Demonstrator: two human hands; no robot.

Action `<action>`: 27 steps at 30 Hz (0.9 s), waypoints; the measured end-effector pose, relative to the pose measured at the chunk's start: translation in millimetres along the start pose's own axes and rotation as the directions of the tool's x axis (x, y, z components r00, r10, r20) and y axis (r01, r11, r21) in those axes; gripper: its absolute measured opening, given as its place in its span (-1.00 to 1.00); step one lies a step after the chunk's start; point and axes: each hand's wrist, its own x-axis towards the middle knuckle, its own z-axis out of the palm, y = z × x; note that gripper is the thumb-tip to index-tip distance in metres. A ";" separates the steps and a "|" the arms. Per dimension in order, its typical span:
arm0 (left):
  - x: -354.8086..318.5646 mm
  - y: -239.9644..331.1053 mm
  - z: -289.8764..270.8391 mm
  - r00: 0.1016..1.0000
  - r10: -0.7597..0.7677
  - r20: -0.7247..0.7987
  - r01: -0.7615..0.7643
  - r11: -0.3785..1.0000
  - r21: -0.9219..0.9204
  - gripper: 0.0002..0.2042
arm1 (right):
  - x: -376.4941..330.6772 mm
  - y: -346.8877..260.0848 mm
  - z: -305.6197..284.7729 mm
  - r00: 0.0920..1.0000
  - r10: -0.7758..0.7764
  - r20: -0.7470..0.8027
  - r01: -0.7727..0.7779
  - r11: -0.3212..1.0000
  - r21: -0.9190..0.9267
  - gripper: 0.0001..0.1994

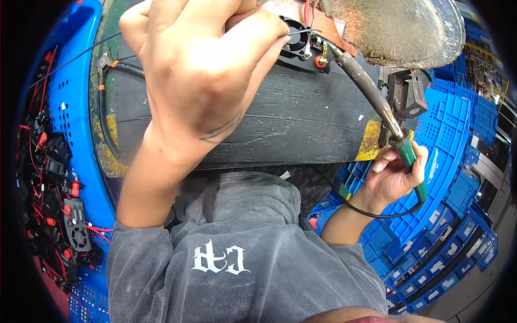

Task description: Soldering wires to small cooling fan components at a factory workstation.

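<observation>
My left hand (199, 70) is closed in a pinch on a thin black wire (308, 30), whose end reaches past the fingertips to a small device panel with a fan. The black fan (295, 39) shows partly beside those fingers. On the panel sit a red terminal (320, 62) and a brass-coloured post. My right hand (396, 169) is wrapped around the green handle of a soldering iron (371, 86). The iron slants up and left, its tip at the panel's terminals by the wire end. Whether tip and wire touch is too small to tell.
Black-handled cutters (104, 63) lie on the dark, scuffed work board (269, 129). A stained round-edged slab (404, 29) and a metal block (407, 94) stand at the right. Blue crates (447, 121) fill the right; a blue bin (70, 102) and red-wired devices (76, 226) are left.
</observation>
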 end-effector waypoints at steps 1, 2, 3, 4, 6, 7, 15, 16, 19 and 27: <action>2.0 -5.0 1.4 0.989 0.144 -0.034 -0.142 0.988 0.067 -0.80 | 0.7 1.5 -0.6 1.000 0.003 -0.003 -0.003 1.000 -0.001 -0.66; 1.6 0.6 -0.8 0.989 0.145 -0.033 -0.143 0.987 0.068 -0.80 | 0.8 1.9 0.7 1.000 0.004 -0.004 -0.004 1.000 0.001 -0.66; 2.7 12.0 -5.6 1.000 -0.010 0.008 0.010 1.000 0.003 -0.80 | 0.5 1.9 3.2 1.000 -0.001 -0.021 0.001 1.000 -0.006 -0.66; 3.8 18.5 -8.2 0.985 -0.162 0.057 0.165 0.984 -0.059 -0.80 | 0.4 1.6 4.6 0.999 -0.008 -0.040 0.007 1.000 -0.016 -0.65; -1.0 -0.2 1.1 1.000 -0.012 0.008 0.012 1.000 -0.003 -0.80 | 0.8 1.3 5.2 1.000 -0.004 -0.018 0.003 1.000 -0.023 -0.65; 0.5 -5.3 2.9 0.990 0.139 -0.031 -0.137 0.989 0.064 -0.80 | 1.3 1.4 5.4 1.000 0.004 0.006 -0.003 1.000 -0.028 -0.65; 3.3 15.2 -9.4 0.987 -0.141 0.083 0.146 0.988 -0.053 -0.79 | 9.9 0.6 0.7 0.999 0.042 0.021 -0.041 0.998 -0.045 -0.63; 3.8 15.8 -9.8 0.986 -0.139 0.090 0.145 0.988 -0.056 -0.79 | 11.3 -0.4 -1.1 0.999 0.035 0.032 -0.033 0.998 -0.061 -0.63; 5.1 19.9 -12.4 0.977 -0.174 0.119 0.183 0.981 -0.063 -0.79 | 14.9 -2.9 -5.5 0.996 0.052 0.074 -0.047 0.997 -0.065 -0.63; 1.4 11.4 -11.0 0.988 -0.051 0.144 0.054 0.998 -0.016 -0.80 | 16.0 -5.6 -4.3 0.997 0.040 0.061 -0.034 0.995 -0.098 -0.63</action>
